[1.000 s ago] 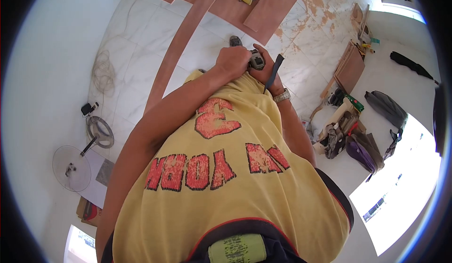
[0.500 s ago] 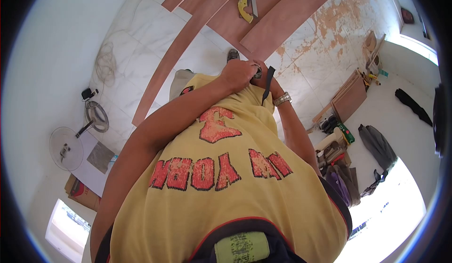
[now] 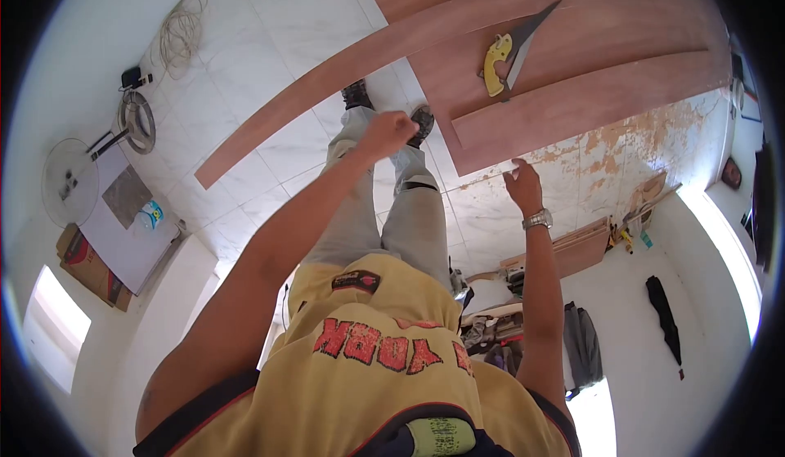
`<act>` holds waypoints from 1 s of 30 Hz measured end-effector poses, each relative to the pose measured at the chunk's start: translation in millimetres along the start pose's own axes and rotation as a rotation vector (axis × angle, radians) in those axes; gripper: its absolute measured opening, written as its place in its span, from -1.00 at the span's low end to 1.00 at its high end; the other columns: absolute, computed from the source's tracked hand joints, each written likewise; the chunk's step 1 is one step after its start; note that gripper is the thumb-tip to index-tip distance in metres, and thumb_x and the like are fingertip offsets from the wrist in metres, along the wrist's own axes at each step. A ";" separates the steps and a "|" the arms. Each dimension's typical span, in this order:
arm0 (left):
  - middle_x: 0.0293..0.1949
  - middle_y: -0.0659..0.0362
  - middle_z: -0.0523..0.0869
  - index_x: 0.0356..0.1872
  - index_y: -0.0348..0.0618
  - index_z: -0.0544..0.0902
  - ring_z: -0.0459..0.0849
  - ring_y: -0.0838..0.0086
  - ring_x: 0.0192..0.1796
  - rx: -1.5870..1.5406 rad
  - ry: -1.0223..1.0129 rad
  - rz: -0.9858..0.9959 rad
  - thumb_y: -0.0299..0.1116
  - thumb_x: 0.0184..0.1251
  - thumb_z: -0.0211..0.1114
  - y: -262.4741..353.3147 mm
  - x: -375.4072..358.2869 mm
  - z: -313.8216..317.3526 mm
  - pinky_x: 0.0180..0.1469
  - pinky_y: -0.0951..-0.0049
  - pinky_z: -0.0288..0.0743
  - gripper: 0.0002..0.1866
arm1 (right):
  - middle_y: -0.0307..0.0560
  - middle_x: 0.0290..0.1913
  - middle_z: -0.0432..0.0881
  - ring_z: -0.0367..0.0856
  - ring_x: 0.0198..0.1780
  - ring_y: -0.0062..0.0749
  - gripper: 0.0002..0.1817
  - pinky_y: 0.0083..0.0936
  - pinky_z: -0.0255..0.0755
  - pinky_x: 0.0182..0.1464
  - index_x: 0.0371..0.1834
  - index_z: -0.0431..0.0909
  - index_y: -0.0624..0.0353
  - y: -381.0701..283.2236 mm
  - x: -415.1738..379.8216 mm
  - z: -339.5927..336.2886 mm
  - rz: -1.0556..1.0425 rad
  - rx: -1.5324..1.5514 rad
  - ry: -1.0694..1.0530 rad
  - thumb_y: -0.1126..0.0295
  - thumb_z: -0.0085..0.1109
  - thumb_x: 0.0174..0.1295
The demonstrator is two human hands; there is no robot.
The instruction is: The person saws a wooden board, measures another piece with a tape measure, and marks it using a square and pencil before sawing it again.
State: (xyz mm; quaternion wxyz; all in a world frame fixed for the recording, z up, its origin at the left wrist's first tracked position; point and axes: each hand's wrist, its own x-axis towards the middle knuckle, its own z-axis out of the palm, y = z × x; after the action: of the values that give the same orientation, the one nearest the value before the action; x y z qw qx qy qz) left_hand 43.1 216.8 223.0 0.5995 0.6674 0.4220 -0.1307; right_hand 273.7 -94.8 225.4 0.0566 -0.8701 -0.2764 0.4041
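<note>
My left hand [image 3: 390,135] hovers above my trouser legs, close to the dark shoe [image 3: 420,126]; its fingers are curled in and nothing shows in them. My right hand [image 3: 524,189], with a metal watch [image 3: 537,219] at the wrist, is held out over the tiled floor with thumb and fingers apart, holding nothing. Beyond it lie reddish-brown boards [image 3: 564,97], one corner near the fingertips. A handsaw [image 3: 496,64] with a yellow handle and dark blade rests on these boards. Neither hand touches it.
A long narrow board strip [image 3: 270,130] crosses the floor at left. A coil of cable [image 3: 180,36], a standing fan [image 3: 135,126] and a cardboard box [image 3: 91,269] are along the left wall. Smaller boards [image 3: 572,251] lean at right. Clothes [image 3: 582,347] hang nearby.
My hands were together at my waist with a black strap hanging by the right one. They have parted, the right moving outward. The view has swung, showing my legs and more boards.
</note>
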 end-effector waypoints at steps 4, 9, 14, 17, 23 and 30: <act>0.05 -0.27 0.69 0.09 -0.17 0.71 0.67 -0.11 0.09 0.313 0.420 0.128 -0.17 0.41 0.23 -84.9 172.0 -65.2 0.19 0.00 0.53 -0.63 | 0.24 0.04 0.66 0.65 0.05 0.05 -0.46 -0.09 0.52 0.14 0.24 0.50 0.29 -50.5 155.5 18.9 -0.094 0.209 0.334 0.29 0.36 0.23; 0.19 -0.03 0.71 0.19 -0.07 0.70 0.62 0.05 0.28 0.327 0.130 -0.083 0.21 0.59 -0.02 -85.1 267.2 -102.5 0.36 0.09 0.43 -0.40 | 0.39 0.26 0.51 0.56 0.23 0.27 -0.22 -0.01 0.41 0.29 0.41 0.24 0.32 -82.0 265.3 64.3 0.020 -0.122 0.435 0.28 0.42 0.19; 0.22 -0.01 0.71 0.33 0.06 0.64 0.60 0.02 0.34 0.167 -0.069 -0.060 0.33 0.54 -0.07 -112.1 265.7 -108.5 0.39 0.03 0.42 -0.31 | 0.38 0.18 0.56 0.61 0.18 0.24 -0.17 0.02 0.44 0.25 0.44 0.16 0.27 -90.0 274.1 60.8 0.124 0.059 0.482 0.32 0.41 0.14; 0.26 -0.04 0.69 0.30 -0.05 0.65 0.60 0.03 0.34 0.162 -0.095 -0.109 0.31 0.54 -0.03 -122.4 247.3 -116.5 0.38 0.07 0.42 -0.30 | 0.23 0.03 0.60 0.68 -0.02 0.05 -0.25 -0.08 0.56 0.00 0.42 0.16 0.26 -102.6 242.3 29.0 0.132 0.259 0.609 0.38 0.30 0.18; 0.27 -0.06 0.68 0.32 -0.07 0.65 0.57 -0.05 0.36 0.090 -0.231 -0.125 0.29 0.53 -0.03 -168.6 233.6 -115.1 0.42 0.06 0.39 -0.29 | -0.19 -0.37 0.46 0.39 -0.46 -0.62 -0.52 -0.62 0.38 -0.46 0.31 0.27 0.30 -223.7 89.6 -31.5 -0.081 0.751 0.382 0.51 0.09 0.33; 0.34 -0.08 0.63 0.29 -0.16 0.66 0.52 -0.07 0.40 -0.026 -0.254 -0.132 0.26 0.57 -0.08 -173.1 222.8 -81.8 0.48 0.06 0.31 -0.28 | -0.36 -0.38 0.50 0.27 -0.46 -0.79 -0.49 -0.68 0.19 -0.43 0.44 0.33 0.39 -268.6 37.7 9.7 0.101 0.852 -0.114 0.37 0.08 0.51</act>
State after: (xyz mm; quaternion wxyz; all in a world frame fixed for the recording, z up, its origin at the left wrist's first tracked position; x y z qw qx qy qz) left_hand 27.2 368.9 -27.8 0.6468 0.6086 0.3872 -0.2477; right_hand 169.3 149.7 280.0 0.3753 -0.7579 -0.0445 0.5317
